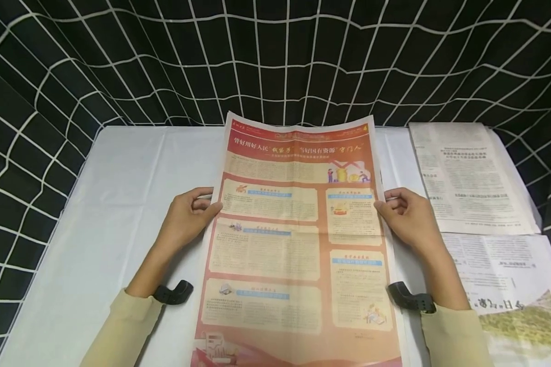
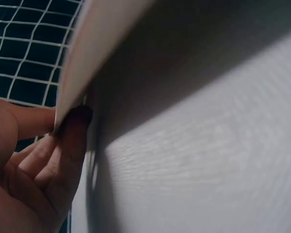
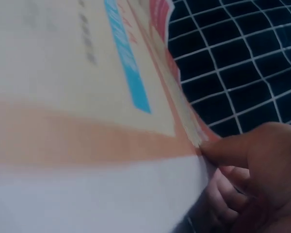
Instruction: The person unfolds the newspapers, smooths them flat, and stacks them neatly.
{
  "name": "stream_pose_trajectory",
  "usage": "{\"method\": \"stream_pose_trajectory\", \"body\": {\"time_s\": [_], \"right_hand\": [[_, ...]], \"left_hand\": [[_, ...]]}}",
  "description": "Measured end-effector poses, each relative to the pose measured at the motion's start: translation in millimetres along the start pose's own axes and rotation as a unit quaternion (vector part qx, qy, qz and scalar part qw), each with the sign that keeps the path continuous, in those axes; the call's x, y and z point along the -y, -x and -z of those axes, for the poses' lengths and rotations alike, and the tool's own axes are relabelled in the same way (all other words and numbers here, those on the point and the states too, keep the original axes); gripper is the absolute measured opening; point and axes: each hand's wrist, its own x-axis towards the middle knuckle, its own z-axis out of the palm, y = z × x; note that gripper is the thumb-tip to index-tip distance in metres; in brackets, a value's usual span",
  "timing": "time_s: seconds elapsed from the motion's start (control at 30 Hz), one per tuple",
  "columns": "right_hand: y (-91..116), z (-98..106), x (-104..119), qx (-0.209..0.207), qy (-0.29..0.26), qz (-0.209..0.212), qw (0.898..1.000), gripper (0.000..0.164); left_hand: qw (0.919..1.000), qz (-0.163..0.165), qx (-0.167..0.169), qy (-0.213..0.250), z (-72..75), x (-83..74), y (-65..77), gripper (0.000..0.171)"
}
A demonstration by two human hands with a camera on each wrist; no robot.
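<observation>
A newspaper page (image 1: 303, 219) with a red header and orange-red background is held up between both hands in the head view. My left hand (image 1: 188, 214) pinches its left edge, thumb in front and fingers behind. On the opposite edge my right hand (image 1: 408, 216) pinches the paper the same way. In the left wrist view the sheet (image 2: 104, 34) curves up from the fingers above a white surface. Seen from the right wrist, the thumb presses the edge of the printed sheet (image 3: 87, 141). The page's bottom end runs out of the head view.
The white table (image 1: 105, 214) lies beneath. At the right, a folded newspaper (image 1: 477, 183) lies beyond another paper (image 1: 519, 326) with a green landscape picture. A black cloth (image 1: 275, 61) with a white grid hangs behind the table and at its sides.
</observation>
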Motion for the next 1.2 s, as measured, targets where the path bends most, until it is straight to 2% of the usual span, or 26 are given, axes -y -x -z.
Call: {"method": "stream_pose_trajectory", "body": {"time_s": [0.13, 0.23, 0.4, 0.6, 0.8, 0.97, 1.1, 1.2], "right_hand": [[1.6, 1.0, -2.7, -0.021, 0.013, -0.028, 0.999, 0.037], [3.6, 2.0, -4.3, -0.029, 0.026, -0.03, 0.999, 0.039], [7.4, 5.7, -3.4, -0.003, 0.037, -0.01, 0.999, 0.043], [12.8, 10.1, -1.0, 0.029, 0.047, 0.032, 0.998, 0.042], [16.0, 8.4, 0.7, 0.018, 0.048, 0.038, 0.998, 0.041], [16.6, 7.1, 12.4, 0.012, 0.042, 0.049, 0.998, 0.04], [16.0, 2.2, 30.2, 0.054, 0.019, 0.059, 0.997, 0.041], [17.9, -4.9, 45.7, 0.082, 0.006, 0.072, 0.994, 0.041]], "left_hand": [[0.9991, 0.01, 0.042, -0.006, 3.1, -2.0, 0.7, 0.053], [0.9966, 0.011, 0.082, -0.002, 6.6, -3.7, 1.1, 0.059], [0.9926, 0.017, 0.119, 0.011, 12.9, -6.2, 2.5, 0.068], [0.9945, 0.019, 0.103, 0.004, 15.4, -9.1, 2.3, 0.063], [0.9957, 0.05, 0.078, 0.007, 22.5, -8.7, 6.6, 0.052], [0.9926, 0.056, 0.093, 0.054, 32.1, -7.0, 6.0, 0.041], [0.984, 0.071, 0.109, 0.122, 36.6, -6.1, 3.2, 0.043], [0.9746, 0.088, 0.115, 0.171, 36.6, -7.0, 1.5, 0.046]]}}
